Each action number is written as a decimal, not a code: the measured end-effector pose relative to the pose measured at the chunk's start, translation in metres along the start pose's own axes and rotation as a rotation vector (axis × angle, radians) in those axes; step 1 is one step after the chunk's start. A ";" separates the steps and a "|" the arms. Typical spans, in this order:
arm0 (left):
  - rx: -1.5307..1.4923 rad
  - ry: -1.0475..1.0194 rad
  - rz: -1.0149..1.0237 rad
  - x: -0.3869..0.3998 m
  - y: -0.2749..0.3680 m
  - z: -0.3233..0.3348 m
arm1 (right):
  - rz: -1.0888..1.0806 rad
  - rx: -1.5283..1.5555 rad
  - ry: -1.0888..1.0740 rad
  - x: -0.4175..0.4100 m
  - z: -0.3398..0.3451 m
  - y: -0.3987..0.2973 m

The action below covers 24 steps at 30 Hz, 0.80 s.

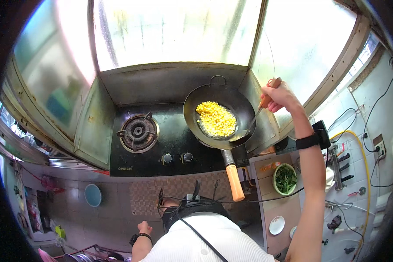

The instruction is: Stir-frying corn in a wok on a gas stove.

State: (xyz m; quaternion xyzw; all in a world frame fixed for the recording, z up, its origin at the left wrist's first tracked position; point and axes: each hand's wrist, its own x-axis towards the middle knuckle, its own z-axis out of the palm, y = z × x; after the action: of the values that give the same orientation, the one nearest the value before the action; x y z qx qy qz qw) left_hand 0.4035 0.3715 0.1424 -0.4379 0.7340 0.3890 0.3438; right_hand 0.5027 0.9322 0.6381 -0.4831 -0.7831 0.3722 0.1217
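Observation:
My right hand (280,97) grips the wooden handle of a metal wok spatula (254,118). The spatula slants down into a dark wok (240,104), its blade against the inner right side. Yellow corn kernels (216,119) lie heaped at the bottom of the wok in glossy liquid, left of the blade and apart from it. Over the right side of the black gas stove (170,137) sits the wok, its wooden-ended handle (234,183) pointing towards me. Low at my left side, my left hand (144,227) is curled closed, touching nothing visible.
An uncovered burner (138,131) is on the stove's left. Metal panels (173,85) wall the stove in. On the right counter stand a bowl of leafy greens (285,179) and a white plate (277,225). A black cable (275,198) crosses before me. A blue basin (93,195) stands on the floor.

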 end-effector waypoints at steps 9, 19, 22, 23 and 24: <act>-0.071 -0.017 -0.014 0.011 -0.018 -0.003 | -0.097 0.402 0.205 0.044 0.042 0.002; -0.080 0.020 -0.025 -0.003 -0.017 -0.005 | -0.250 0.248 0.082 0.050 0.054 -0.023; -0.009 -0.025 -0.018 0.002 -0.015 -0.007 | -0.312 0.216 0.022 0.049 0.067 -0.031; -0.009 -0.021 -0.004 0.002 -0.014 -0.006 | -0.346 0.203 -0.005 0.049 0.070 -0.033; -0.010 -0.017 0.010 0.002 -0.013 -0.006 | -0.343 0.180 -0.030 0.049 0.072 -0.036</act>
State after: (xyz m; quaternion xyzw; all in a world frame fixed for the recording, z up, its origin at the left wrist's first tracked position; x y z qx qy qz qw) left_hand 0.4135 0.3620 0.1399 -0.4325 0.7314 0.3980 0.3457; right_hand 0.4150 0.9309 0.6052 -0.3240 -0.8192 0.4218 0.2144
